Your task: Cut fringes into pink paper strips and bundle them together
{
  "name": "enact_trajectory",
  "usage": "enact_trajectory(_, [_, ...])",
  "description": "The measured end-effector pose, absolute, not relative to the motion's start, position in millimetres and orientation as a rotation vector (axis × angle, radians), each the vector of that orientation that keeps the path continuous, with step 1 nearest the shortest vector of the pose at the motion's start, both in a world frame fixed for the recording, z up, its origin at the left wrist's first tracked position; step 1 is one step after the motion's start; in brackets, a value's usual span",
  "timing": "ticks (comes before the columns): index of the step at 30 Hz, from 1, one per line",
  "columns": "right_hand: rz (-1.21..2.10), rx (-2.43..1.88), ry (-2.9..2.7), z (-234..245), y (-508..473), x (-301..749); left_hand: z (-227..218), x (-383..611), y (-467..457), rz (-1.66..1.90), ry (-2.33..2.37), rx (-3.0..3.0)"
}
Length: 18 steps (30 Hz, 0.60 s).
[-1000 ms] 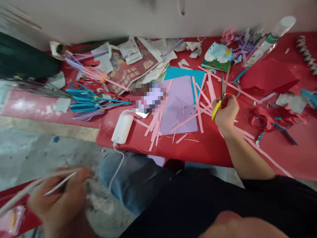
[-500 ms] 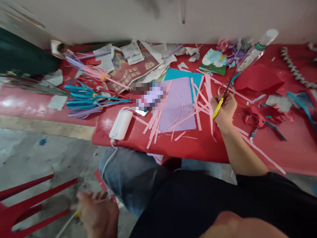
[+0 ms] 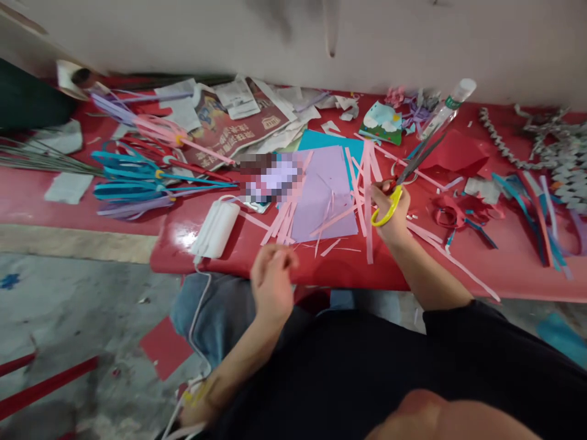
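Observation:
My right hand [image 3: 389, 214] grips a pair of scissors [image 3: 387, 209] by the yellow handles, with the metal blades pointing up and to the right. Beside its fingers lie long pink paper strips [image 3: 368, 238]. My left hand [image 3: 274, 284] hovers at the table's front edge, fingers loosely curled and a little apart; nothing shows in it, though it is slightly blurred. Ahead of it lie more pink strips [image 3: 283, 223] and a stack of purple paper [image 3: 323, 208], over a blue-green sheet [image 3: 316, 140].
Left on the red table [image 3: 178, 244] lie a white power bank [image 3: 215, 230] with a cable, a partly blurred-out phone [image 3: 273, 178] and blue paper-strip flowers [image 3: 132, 177]. A bottle [image 3: 447, 110] stands at the back right. Red scraps [image 3: 452, 211] lie to the right.
My left hand has risen from the lower left, over the floor, to the table's front edge. The scissors have turned in my right hand, so their yellow handle loop shows more.

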State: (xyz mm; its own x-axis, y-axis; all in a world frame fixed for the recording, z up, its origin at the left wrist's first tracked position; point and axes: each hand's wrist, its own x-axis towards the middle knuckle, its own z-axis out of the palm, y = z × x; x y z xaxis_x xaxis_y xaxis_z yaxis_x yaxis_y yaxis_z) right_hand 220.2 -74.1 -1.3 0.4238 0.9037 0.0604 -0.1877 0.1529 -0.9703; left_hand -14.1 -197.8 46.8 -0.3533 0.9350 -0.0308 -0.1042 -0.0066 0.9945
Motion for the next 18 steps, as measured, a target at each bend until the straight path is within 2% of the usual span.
enact_trajectory(3, [0.948,-1.103,-0.850,13.2,-88.9,193.0,24.1,29.2,-143.4,1.194,1.229,1.207])
enact_trajectory(6, [0.976,-1.057,-0.984,22.4,-99.3,173.2,21.6,40.6,-114.5,1.009,1.041,1.255])
enact_trajectory(13, [1.110,-0.911,-1.226,0.9,-106.7,161.4,27.2,-11.9,-106.0,0.856,1.048,1.428])
enact_trajectory(18, [1.271,-1.051,-1.272,-17.5,-118.6,162.4,27.8,-35.6,-102.1,0.916,1.101,1.355])
